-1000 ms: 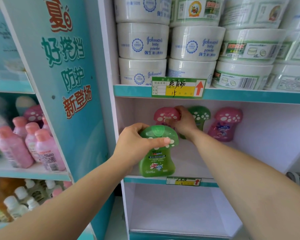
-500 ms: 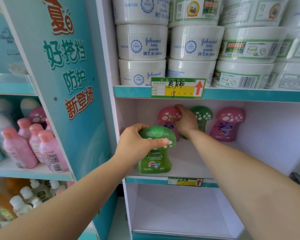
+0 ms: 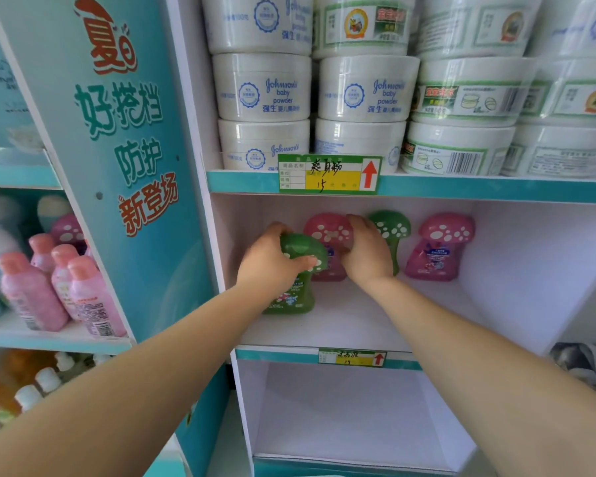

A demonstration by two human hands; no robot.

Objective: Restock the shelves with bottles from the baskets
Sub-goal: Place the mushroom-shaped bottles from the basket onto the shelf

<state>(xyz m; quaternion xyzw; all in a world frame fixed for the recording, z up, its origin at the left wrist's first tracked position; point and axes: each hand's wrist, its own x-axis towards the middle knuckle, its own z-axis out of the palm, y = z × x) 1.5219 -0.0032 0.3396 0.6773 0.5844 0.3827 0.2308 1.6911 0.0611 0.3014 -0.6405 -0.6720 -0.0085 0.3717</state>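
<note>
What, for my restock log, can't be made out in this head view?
Head view:
- The baskets: outside the frame.
- Body of the back green bottle: hidden behind the right hand.
- Whether the right hand holds the pink bottle: its fingers are hidden by its own back.
- Label of the front green bottle: blurred, and the left hand covers part of the cap.
- Writing on the lower price tag: too small.

Left hand (image 3: pixel 272 266) wraps the front green bottle (image 3: pixel 296 294): the cap's near side is lost under the fingers, and the label print below them is too blurred to read. Right hand (image 3: pixel 365 253) masks the right half of the pink bottle (image 3: pixel 327 230) and the stem of the rear green bottle (image 3: pixel 393 227). Its grip past the knuckles? Can't tell.
</note>
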